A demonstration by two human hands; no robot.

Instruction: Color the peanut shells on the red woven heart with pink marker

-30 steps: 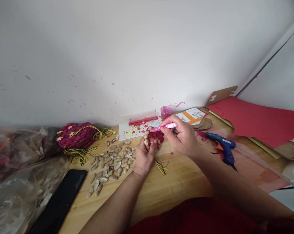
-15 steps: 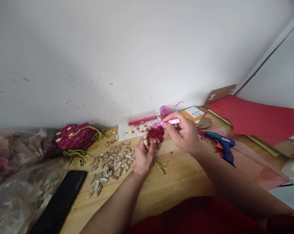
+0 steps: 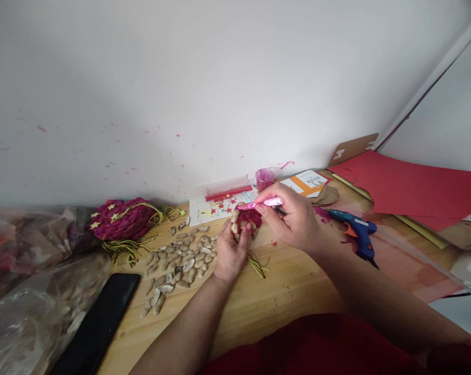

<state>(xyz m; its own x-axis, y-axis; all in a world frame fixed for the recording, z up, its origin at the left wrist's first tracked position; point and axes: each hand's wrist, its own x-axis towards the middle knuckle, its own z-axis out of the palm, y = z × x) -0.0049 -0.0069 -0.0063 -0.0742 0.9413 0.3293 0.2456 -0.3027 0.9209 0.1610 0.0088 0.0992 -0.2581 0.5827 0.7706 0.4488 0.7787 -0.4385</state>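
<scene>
My left hand [image 3: 232, 249] is closed round a craft piece covered in peanut shells [image 3: 251, 217], part of it coloured magenta and its left edge still plain tan. Yellow-green cords [image 3: 257, 266] hang below it onto the table. In my right hand [image 3: 292, 216] is a white-handled paintbrush [image 3: 272, 202], pinched between thumb and fingers. Its pink tip lies at the upper left of the piece, by the plain shells. Many loose peanut shells [image 3: 184, 255] are spread on the wood to the left of my left hand.
A magenta shell ornament with gold stars [image 3: 122, 219] lies left. Nearby are a black phone [image 3: 98, 323] and plastic bags [image 3: 36, 312]. Behind stand a pink-stained cup [image 3: 265, 178] and a star-covered sheet [image 3: 198, 208]. A blue glue gun [image 3: 356, 229] and red paper [image 3: 410, 182] are right.
My right hand has shifted slightly left and down, bringing the brush tip from the top of the piece onto its upper-left shells. My left hand stays nearly in place.
</scene>
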